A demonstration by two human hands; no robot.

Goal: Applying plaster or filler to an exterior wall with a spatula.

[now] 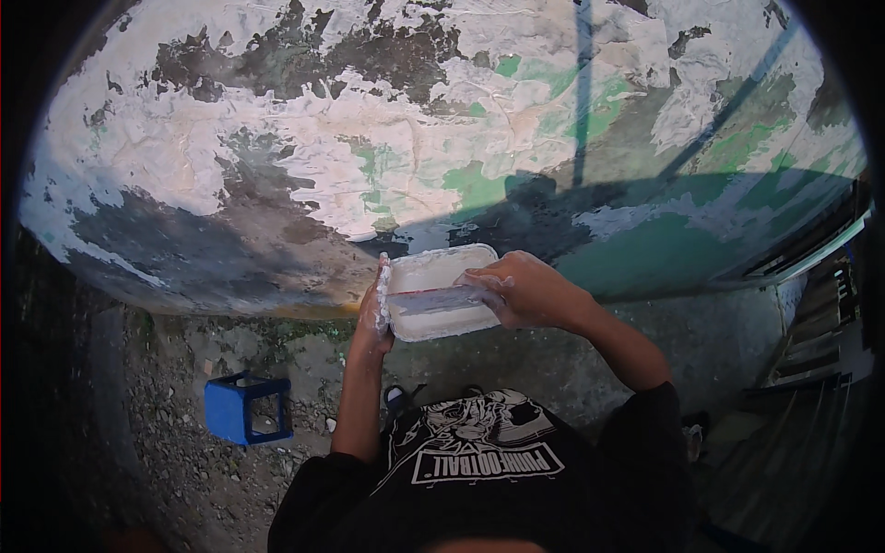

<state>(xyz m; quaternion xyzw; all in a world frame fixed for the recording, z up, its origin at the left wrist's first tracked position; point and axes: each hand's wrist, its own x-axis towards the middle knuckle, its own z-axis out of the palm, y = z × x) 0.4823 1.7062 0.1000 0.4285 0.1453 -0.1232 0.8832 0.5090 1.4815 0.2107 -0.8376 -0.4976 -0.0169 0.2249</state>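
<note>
A shallow white tray (441, 265) with rounded corners is held level in front of my body, its rim caked with white paste. At its left end my left hand (375, 309) grips the side, and white paste coats the fingers there. From the right, my right hand (527, 290), also smeared white, is closed on a flat scraper (431, 300). Its long, straight blade lies across the tray's inside, with a thin red line along one edge. The fingers and paste hide the scraper's grip.
Just ahead stands a wall (387, 147) with patchy white paste, green paint and bare grey areas. A blue plastic stool (226, 410) stands on the rubble-strewn ground (175, 442) at left. Grey pavement (645, 336) runs along the wall's foot at right.
</note>
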